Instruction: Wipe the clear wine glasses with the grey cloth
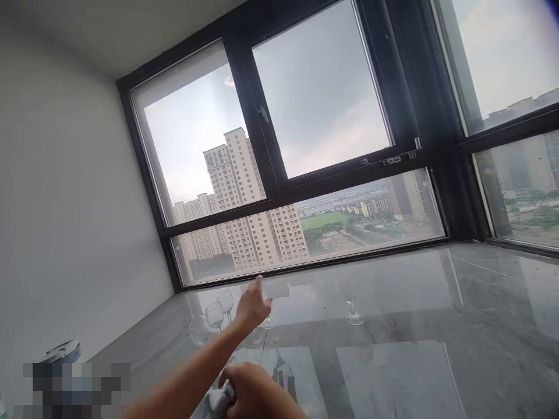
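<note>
My left hand (252, 304) reaches out over the grey stone sill, its index finger stretched toward the window and its thumb apart. Between them is a clear wine glass (268, 322); its stem and foot show, while the bowl can hardly be made out. Closer to me, my right hand (251, 385) is closed round a pale grey, crumpled cloth (215, 402), partly hidden by the fingers. Several more wine glasses (213, 315) stand left of my left hand, partly behind the forearm. Another stemmed glass (353, 318) stands by itself to the right.
The glossy sill (393, 361) mirrors the window and hands. Dark window frames (279, 198) rise at its far edge, with tall buildings outside. A white wall (78, 192) bounds the left side. A round tin-like object (65, 351) shows at lower left, beside a blurred-out patch.
</note>
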The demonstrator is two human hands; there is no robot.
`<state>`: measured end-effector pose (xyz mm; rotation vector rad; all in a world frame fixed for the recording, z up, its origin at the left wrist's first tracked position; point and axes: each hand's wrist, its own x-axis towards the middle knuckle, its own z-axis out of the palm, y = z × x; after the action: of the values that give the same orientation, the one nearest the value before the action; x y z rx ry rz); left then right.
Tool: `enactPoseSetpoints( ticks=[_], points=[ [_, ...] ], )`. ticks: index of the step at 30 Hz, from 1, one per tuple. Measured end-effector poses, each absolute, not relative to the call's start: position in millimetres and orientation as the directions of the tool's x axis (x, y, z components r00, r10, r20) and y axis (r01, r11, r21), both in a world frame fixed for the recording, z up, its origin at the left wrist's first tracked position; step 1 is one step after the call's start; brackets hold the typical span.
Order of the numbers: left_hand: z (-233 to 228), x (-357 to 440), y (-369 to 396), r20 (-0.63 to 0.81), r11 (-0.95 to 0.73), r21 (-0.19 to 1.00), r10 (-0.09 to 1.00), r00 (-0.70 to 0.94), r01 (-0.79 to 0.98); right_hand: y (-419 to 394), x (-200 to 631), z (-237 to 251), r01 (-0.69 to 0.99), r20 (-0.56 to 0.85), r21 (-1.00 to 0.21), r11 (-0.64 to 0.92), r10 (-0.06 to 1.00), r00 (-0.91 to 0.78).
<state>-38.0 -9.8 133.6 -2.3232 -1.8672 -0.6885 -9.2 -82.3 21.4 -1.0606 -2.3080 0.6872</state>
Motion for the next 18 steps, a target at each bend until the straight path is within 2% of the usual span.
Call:
enactPoseSetpoints(
  ticks=[4,11,15,18],
  points=[
    [129.3,-97.8,6.5,0.320,-0.076,0.170,0.947,0.018,0.982,-74.3,-11.1,14.1,0.516,0.256,-0.621,0.590,0.775,-0.578],
    [117.7,-120.9,16.9,0.288,0.025,0.178,0.955,-0.077,0.984,-75.4,-10.4,17.5,0.528,0.246,-0.600,0.601,0.767,-0.593],
    [120.8,-107.6,11.0,0.439,0.006,0.070,0.898,-0.036,0.998,-78.0,-9.4,17.9,0.540,0.239,-0.601,0.590,0.777,-0.582],
    [123.7,-85.7,2.1,0.564,-0.073,0.028,0.825,0.045,0.997,-81.7,-8.8,21.6,0.551,0.236,-0.609,0.570,0.794,-0.561]
  ],
)
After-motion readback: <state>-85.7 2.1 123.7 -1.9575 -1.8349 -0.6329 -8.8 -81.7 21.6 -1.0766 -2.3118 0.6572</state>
